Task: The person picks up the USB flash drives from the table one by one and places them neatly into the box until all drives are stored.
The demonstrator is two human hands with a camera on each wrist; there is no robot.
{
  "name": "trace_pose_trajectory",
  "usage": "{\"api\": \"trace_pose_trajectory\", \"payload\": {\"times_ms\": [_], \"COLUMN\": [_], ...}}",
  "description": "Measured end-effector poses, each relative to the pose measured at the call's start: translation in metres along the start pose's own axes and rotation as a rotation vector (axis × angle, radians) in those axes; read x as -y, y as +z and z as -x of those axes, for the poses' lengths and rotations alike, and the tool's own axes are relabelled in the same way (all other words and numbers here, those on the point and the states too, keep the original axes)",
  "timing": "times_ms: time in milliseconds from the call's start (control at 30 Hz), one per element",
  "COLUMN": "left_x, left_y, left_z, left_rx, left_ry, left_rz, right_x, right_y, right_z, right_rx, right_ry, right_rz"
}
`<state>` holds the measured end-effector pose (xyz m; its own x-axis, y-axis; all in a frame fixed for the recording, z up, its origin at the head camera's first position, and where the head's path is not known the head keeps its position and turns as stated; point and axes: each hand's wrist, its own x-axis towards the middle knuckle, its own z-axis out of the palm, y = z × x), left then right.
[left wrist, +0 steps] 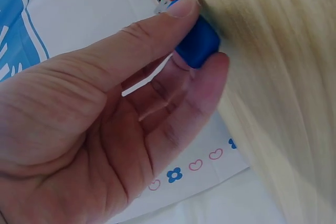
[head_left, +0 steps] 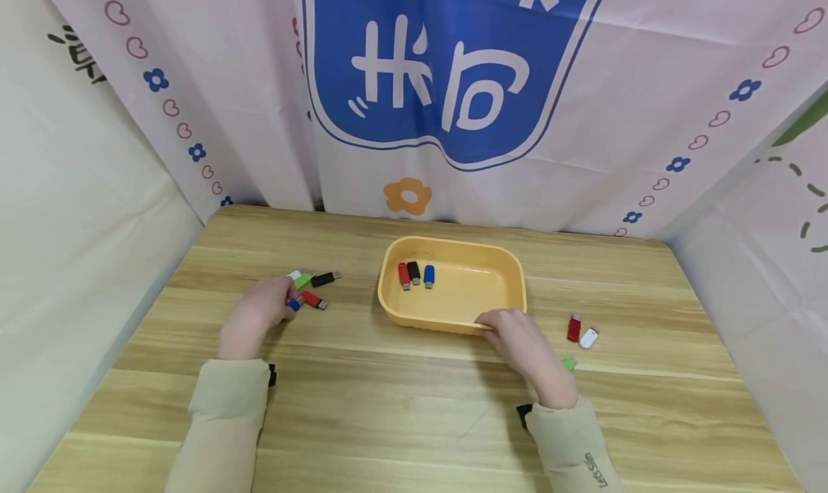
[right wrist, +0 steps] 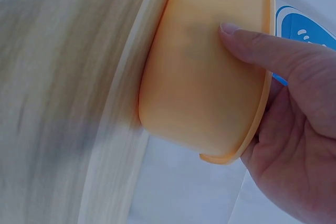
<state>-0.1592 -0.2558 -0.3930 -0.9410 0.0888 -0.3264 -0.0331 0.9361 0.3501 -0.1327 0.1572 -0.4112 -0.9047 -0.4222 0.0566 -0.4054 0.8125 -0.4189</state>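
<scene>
Pinching a small blue plastic USB stick [left wrist: 200,44] at nine o'clock from the rounded yellow plastic box [head_left: 475,295], the left hand [head_left: 259,312] could drop it (it looks slick) if its hold slips, while the right hand [head_left: 520,341] grips the box's five o'clock rim [head_left: 464,328].

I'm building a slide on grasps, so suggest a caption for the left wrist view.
The left hand pinches a blue USB stick between thumb and fingers over a wooden tabletop.
</scene>
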Motion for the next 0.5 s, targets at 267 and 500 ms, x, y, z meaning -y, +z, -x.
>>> {"api": "trace_pose_trajectory", "payload": {"times_ms": [267,500], "left_x": [-0.0045,-0.0104], "left_y": [-0.0014,-0.0036], "left_z": [0.0017,0.0035], "left_rx": [-0.067,-0.194], "left_ry": [0.006,0.105], "left_rz": [0.081,0.094], "right_x": [-0.0010,-0.0015], "right_y": [0.0003,0.0004], "right_z": [-0.0003,-0.0004], "right_rx": [-0.002,-0.005], "right_ry": [-0.010,-0.011], "right_rz": [0.004,0.003]}}
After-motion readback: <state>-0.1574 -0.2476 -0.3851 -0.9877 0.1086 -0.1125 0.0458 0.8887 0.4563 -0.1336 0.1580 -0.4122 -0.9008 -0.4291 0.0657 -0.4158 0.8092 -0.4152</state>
